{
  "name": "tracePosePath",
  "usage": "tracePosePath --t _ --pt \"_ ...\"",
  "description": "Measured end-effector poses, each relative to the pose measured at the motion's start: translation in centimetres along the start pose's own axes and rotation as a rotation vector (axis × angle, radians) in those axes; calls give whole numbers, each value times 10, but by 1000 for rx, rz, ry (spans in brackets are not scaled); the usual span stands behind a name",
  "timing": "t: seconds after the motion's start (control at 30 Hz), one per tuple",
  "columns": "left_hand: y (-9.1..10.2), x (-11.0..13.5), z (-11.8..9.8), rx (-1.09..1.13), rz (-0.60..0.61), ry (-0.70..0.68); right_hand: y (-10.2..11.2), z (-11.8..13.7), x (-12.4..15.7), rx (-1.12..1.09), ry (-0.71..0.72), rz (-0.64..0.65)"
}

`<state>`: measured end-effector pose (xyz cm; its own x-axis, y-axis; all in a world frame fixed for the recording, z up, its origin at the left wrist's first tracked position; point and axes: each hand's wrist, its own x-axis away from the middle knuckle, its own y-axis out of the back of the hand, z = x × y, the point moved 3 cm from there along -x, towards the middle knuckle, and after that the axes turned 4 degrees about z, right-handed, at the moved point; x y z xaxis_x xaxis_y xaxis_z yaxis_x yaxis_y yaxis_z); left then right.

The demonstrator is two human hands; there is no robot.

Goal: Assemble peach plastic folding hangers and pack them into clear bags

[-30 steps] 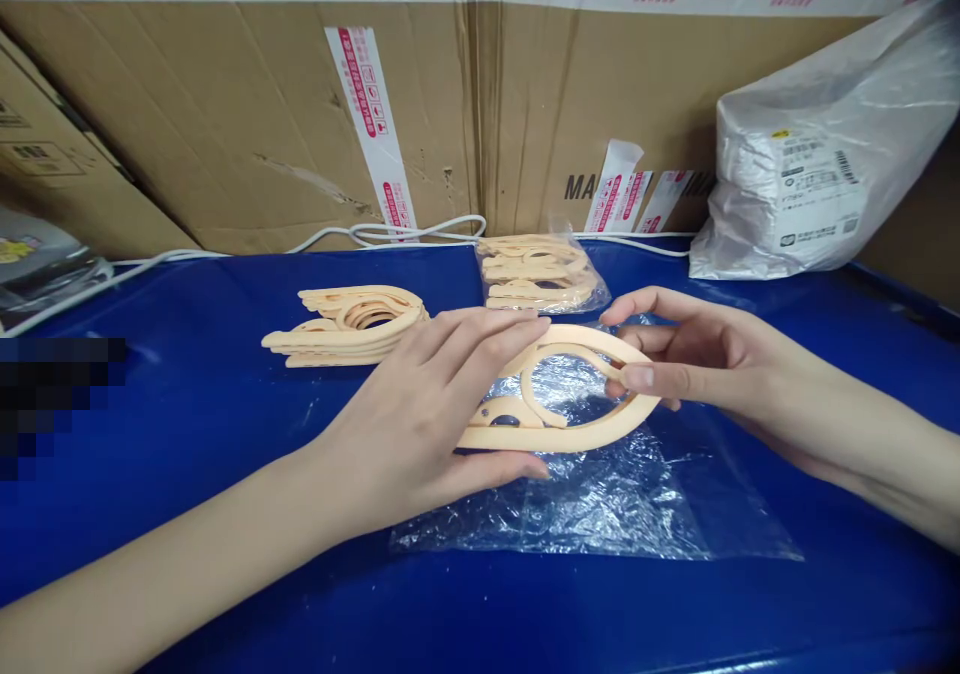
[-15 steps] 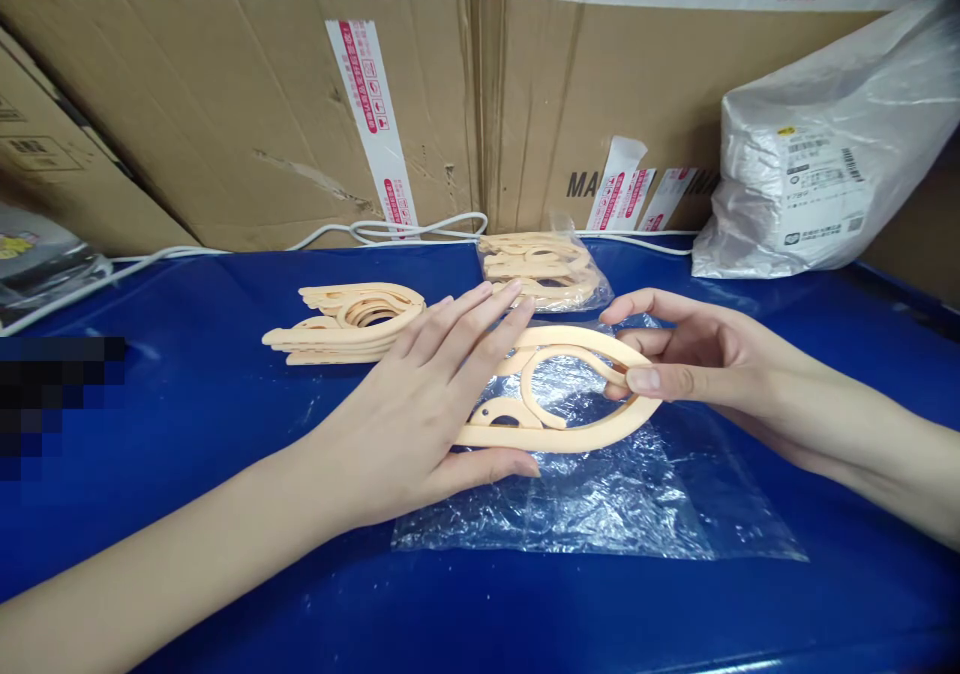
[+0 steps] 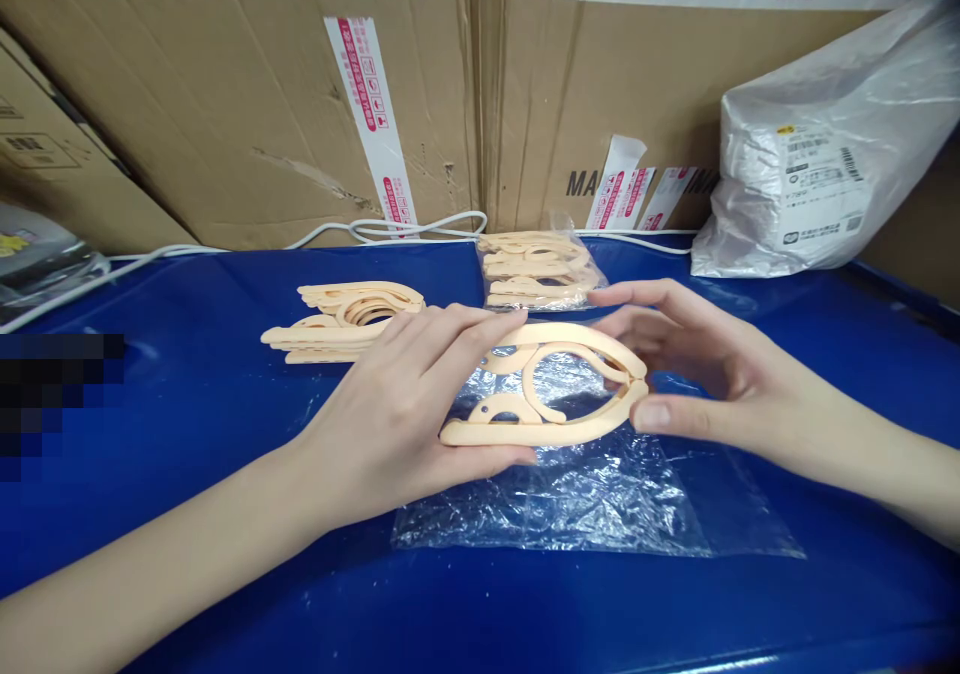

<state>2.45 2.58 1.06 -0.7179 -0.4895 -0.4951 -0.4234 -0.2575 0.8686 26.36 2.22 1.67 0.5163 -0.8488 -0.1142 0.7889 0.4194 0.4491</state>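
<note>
A cream-coloured folding clothes hanger [image 3: 592, 436], folded into a loop, is held above the blue table. My left hand [image 3: 420, 394] is closed on its left end, fingers over the far edge and thumb along the near edge. At the rounded right end is my right hand [image 3: 705, 364], its fingers spread and its thumb by the rim; some fingertips are hidden behind the hanger. Beneath lies a clear plastic bag [image 3: 555, 514], flat and crinkled. Left of my left hand is a stack of similar folded hangers [image 3: 337, 334], partly covered by that hand.
Behind my hands lies a clear pack of hangers [image 3: 540, 269]. A white cable [image 3: 420, 226] runs along the table's back, before large cardboard boxes [image 3: 262, 104]. At the back right stands a white plastic parcel [image 3: 810, 174] with a label.
My right hand has loosened its pinch on the hanger's right end, its thumb now lower at the rim. The hanger has shifted slightly left. My left hand's fingers have curled more round it.
</note>
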Motion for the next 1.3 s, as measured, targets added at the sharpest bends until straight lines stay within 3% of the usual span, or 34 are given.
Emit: tracePosePath --t 0.17,0.43,0.6,0.67,0.77,0.87,0.97,1.03,1.13,1.2,1.3 --pt "-2 -2 -7 4 -6 -21 -7 10 9 565 241 24" --pt "-1 -3 -15 32 7 -43 -11 12 8 711 323 34" --pt "-4 -2 -12 64 49 3 -11 19 6 831 436 -50" --pt "-4 -1 -8 97 89 51 4 20 5 888 410 -95" --pt "-6 3 1 137 188 126 43 17 7 906 309 -161" --pt "-11 8 10 167 272 190 82 7 12 838 78 -112" --pt "-16 11 14 177 347 210 107 -5 20 718 -196 -125" --pt "-20 11 15 181 403 195 115 -11 25 683 -271 -114" --pt "-23 11 15 193 479 180 118 -22 29 675 -277 25" --pt "-23 10 14 199 503 188 114 -26 28 683 -230 118" --pt "-23 9 13 203 523 203 97 -25 21 791 -92 149"
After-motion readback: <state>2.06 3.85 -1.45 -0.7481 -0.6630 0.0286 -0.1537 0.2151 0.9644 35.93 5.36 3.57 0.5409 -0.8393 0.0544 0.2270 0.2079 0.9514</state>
